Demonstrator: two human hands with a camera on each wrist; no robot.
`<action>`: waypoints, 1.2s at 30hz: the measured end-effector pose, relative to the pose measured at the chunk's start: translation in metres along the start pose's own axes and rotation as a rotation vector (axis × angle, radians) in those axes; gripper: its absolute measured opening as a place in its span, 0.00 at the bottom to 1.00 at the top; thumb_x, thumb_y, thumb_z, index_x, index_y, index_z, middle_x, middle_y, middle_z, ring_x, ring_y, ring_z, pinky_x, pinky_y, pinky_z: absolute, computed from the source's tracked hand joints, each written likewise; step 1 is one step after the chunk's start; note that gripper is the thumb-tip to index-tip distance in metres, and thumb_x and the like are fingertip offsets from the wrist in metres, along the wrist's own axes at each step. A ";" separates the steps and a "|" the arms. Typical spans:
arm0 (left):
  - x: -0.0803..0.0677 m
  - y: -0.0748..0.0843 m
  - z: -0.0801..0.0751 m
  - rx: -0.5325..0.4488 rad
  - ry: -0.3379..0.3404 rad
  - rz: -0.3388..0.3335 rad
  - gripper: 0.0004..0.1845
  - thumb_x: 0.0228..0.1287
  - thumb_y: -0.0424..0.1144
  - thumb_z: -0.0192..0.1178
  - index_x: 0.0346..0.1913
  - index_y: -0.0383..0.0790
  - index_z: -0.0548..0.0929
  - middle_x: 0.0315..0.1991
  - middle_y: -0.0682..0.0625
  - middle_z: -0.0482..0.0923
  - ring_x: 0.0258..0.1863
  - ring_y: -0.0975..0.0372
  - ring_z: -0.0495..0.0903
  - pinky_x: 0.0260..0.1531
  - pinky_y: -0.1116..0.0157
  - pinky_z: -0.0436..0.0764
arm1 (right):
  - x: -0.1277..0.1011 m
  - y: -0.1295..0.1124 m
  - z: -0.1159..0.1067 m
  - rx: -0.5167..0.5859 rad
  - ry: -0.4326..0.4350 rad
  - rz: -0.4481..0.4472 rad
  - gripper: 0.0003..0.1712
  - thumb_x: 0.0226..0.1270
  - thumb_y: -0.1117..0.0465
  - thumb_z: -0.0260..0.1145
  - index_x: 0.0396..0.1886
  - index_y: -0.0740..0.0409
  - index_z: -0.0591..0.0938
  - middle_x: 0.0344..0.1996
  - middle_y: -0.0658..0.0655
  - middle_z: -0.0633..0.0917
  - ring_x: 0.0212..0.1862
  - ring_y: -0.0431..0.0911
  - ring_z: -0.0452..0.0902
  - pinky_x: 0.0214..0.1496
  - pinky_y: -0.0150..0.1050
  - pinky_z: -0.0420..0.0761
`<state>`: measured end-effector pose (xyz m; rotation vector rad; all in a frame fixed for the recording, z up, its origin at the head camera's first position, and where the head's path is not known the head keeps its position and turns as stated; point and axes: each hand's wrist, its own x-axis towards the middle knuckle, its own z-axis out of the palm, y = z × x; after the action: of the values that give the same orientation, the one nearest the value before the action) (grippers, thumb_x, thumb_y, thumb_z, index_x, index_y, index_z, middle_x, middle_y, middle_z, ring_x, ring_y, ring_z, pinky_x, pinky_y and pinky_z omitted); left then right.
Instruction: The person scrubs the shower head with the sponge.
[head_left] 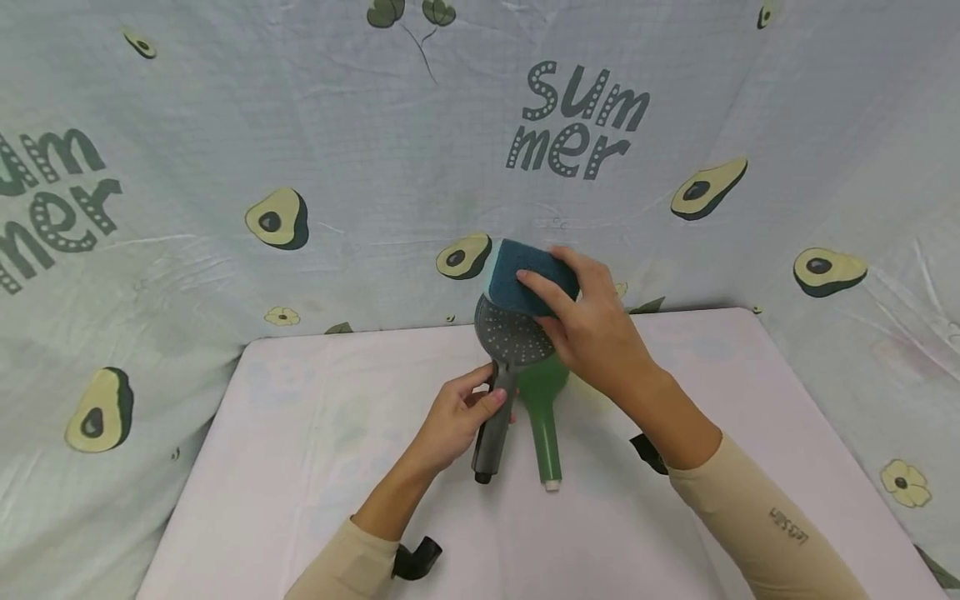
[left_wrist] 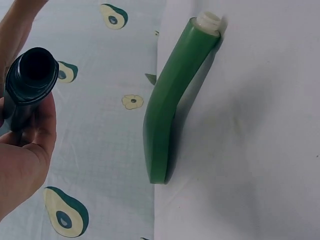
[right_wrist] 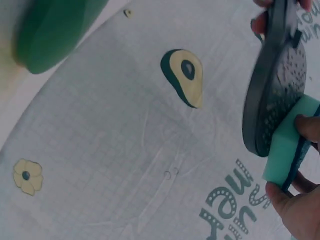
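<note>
My left hand [head_left: 459,417] grips a dark grey shower head [head_left: 513,333] by its handle, its round nozzle face turned up toward the head camera. In the left wrist view, the threaded end of that handle [left_wrist: 32,75] points at the camera. My right hand [head_left: 596,325] pinches a sponge [head_left: 528,279] between thumb and fingers, dark blue on one side and light teal on the other. Seen from the right wrist, the sponge's teal side [right_wrist: 290,135] lies against the edge of the nozzle face. Behind the grey shower head, a green shower head [head_left: 546,425] lies on the table.
The table [head_left: 300,467] has a pale pink cover, with a cloth [head_left: 375,208] printed with avocados hanging behind it. Black straps or fittings show near the left wrist [head_left: 418,558] and beneath the right forearm [head_left: 648,452].
</note>
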<state>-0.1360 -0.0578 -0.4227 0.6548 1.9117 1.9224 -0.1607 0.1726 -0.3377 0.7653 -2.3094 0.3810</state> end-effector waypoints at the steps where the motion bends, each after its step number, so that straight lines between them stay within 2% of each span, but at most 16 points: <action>1: 0.000 -0.001 0.000 -0.001 0.000 0.006 0.25 0.80 0.35 0.54 0.76 0.35 0.69 0.58 0.31 0.80 0.41 0.56 0.88 0.45 0.66 0.86 | 0.001 0.002 -0.001 -0.001 0.007 0.021 0.35 0.66 0.65 0.74 0.71 0.49 0.74 0.70 0.71 0.69 0.70 0.66 0.67 0.68 0.61 0.76; 4: 0.000 -0.003 0.002 -0.002 0.014 0.013 0.25 0.80 0.34 0.55 0.75 0.34 0.70 0.59 0.32 0.80 0.43 0.48 0.88 0.46 0.67 0.86 | 0.000 0.004 -0.001 0.013 0.007 0.048 0.35 0.66 0.65 0.75 0.71 0.50 0.75 0.70 0.71 0.69 0.69 0.66 0.68 0.68 0.61 0.77; 7: 0.001 -0.004 0.003 -0.011 0.031 0.019 0.25 0.80 0.35 0.55 0.75 0.34 0.69 0.61 0.31 0.80 0.44 0.44 0.87 0.47 0.66 0.86 | -0.006 0.001 0.005 0.032 -0.019 0.016 0.35 0.65 0.64 0.76 0.70 0.51 0.75 0.69 0.71 0.69 0.69 0.66 0.69 0.67 0.62 0.77; 9: 0.003 -0.005 0.004 -0.023 0.052 0.019 0.26 0.80 0.35 0.55 0.75 0.33 0.69 0.60 0.30 0.80 0.44 0.49 0.88 0.48 0.66 0.87 | -0.012 -0.004 0.011 0.044 -0.047 -0.015 0.35 0.65 0.64 0.76 0.70 0.50 0.75 0.69 0.71 0.70 0.69 0.66 0.69 0.67 0.61 0.77; 11: 0.005 -0.004 0.004 -0.047 0.078 0.015 0.26 0.80 0.35 0.55 0.75 0.31 0.68 0.65 0.31 0.77 0.45 0.56 0.88 0.47 0.64 0.87 | -0.020 -0.010 0.017 0.058 -0.074 -0.042 0.35 0.65 0.63 0.76 0.70 0.49 0.76 0.69 0.70 0.70 0.68 0.66 0.70 0.67 0.61 0.78; 14: 0.006 -0.004 0.003 -0.054 0.149 -0.008 0.23 0.79 0.33 0.55 0.71 0.28 0.72 0.63 0.31 0.77 0.40 0.63 0.88 0.44 0.65 0.87 | -0.030 -0.021 0.025 0.039 -0.121 -0.089 0.36 0.63 0.63 0.77 0.70 0.47 0.76 0.69 0.69 0.71 0.66 0.64 0.71 0.66 0.57 0.79; 17: 0.007 -0.002 0.002 -0.045 0.215 -0.032 0.20 0.77 0.31 0.57 0.66 0.28 0.77 0.56 0.32 0.79 0.34 0.63 0.86 0.41 0.66 0.87 | -0.039 -0.030 0.029 -0.019 -0.143 -0.129 0.36 0.62 0.62 0.78 0.70 0.47 0.77 0.68 0.68 0.72 0.64 0.64 0.73 0.65 0.55 0.81; 19: 0.007 0.000 0.002 -0.043 0.232 -0.038 0.19 0.76 0.30 0.57 0.65 0.28 0.78 0.54 0.32 0.80 0.33 0.61 0.85 0.40 0.66 0.86 | -0.041 -0.034 0.029 -0.068 -0.143 -0.147 0.36 0.62 0.61 0.78 0.70 0.46 0.78 0.68 0.68 0.72 0.63 0.63 0.73 0.64 0.53 0.81; 25: 0.008 0.003 -0.001 -0.063 0.175 -0.008 0.23 0.77 0.31 0.57 0.70 0.29 0.73 0.58 0.30 0.78 0.36 0.63 0.87 0.42 0.66 0.87 | -0.032 -0.026 0.020 -0.116 -0.103 -0.132 0.35 0.60 0.62 0.79 0.68 0.46 0.79 0.67 0.69 0.73 0.62 0.65 0.74 0.64 0.55 0.82; 31: 0.008 0.002 -0.003 -0.059 0.084 -0.004 0.25 0.79 0.33 0.55 0.75 0.33 0.69 0.56 0.27 0.79 0.35 0.63 0.89 0.44 0.65 0.88 | -0.016 0.000 0.008 -0.046 -0.070 -0.006 0.35 0.64 0.65 0.76 0.70 0.49 0.76 0.69 0.71 0.70 0.66 0.67 0.70 0.65 0.60 0.80; 36: 0.006 0.004 -0.002 -0.066 0.083 0.001 0.24 0.79 0.32 0.54 0.73 0.30 0.69 0.55 0.26 0.78 0.35 0.65 0.89 0.44 0.65 0.88 | -0.004 0.007 0.003 -0.033 -0.025 0.078 0.35 0.67 0.62 0.75 0.72 0.52 0.74 0.69 0.73 0.69 0.67 0.69 0.69 0.64 0.63 0.78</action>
<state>-0.1417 -0.0559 -0.4182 0.5652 1.8871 2.0339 -0.1641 0.1786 -0.3433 0.6691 -2.3681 0.3696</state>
